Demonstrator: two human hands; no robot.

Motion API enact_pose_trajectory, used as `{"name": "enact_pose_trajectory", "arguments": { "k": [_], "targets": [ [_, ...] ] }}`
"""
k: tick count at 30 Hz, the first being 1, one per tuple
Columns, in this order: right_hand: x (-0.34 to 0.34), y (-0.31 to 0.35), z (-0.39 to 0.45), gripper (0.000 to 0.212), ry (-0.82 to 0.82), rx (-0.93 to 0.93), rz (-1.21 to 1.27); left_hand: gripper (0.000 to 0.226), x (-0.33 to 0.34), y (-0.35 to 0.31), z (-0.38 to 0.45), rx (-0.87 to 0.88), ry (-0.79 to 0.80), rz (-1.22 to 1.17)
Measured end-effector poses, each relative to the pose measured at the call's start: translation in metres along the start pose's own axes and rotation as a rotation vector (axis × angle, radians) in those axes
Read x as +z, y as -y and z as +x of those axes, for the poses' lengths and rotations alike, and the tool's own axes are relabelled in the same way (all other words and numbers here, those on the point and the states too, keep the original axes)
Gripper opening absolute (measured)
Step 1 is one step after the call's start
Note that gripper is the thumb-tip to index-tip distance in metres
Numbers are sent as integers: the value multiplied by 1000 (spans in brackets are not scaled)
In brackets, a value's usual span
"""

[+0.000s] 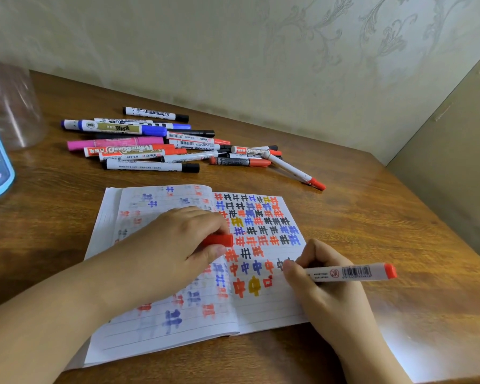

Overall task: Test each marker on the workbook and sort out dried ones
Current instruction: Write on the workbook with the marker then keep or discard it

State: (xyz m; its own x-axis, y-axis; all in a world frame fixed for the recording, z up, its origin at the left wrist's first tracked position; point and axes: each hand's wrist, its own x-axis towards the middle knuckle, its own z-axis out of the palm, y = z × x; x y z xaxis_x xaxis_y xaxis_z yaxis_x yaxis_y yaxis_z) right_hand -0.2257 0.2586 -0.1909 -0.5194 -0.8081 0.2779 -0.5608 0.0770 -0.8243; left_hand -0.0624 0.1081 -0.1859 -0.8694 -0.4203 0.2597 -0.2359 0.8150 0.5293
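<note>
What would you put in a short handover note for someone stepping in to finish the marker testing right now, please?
Left hand: pinches the red cap and rests on the open workbook.
Right hand: grips the uncapped red-ended marker, tip down on the right page beside a small red mark.
Marker pile: lies capped on the desk behind the workbook; one red-capped marker lies apart at its right end.
Done: many test marks fill the right page.
Left: finish this test, recap, sort it, then continue through the pile. No dried pile is clearly identifiable.
</note>
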Motion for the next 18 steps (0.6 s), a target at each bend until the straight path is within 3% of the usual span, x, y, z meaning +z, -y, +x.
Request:
{"name": "enact_pose_trajectory", "arguments": {
  "k": [10,14,18],
  "targets": [
    [-1,0,-3,29,31,67,2,11,-2,-3,0,-30,12,-10],
    [-4,12,2,33,-97,90,145,10,-9,-11,-2,-90,18,-108],
    [-7,49,14,20,-10,125,365,11,-21,-18,-1,-163,-13,-250]
  ]
}}
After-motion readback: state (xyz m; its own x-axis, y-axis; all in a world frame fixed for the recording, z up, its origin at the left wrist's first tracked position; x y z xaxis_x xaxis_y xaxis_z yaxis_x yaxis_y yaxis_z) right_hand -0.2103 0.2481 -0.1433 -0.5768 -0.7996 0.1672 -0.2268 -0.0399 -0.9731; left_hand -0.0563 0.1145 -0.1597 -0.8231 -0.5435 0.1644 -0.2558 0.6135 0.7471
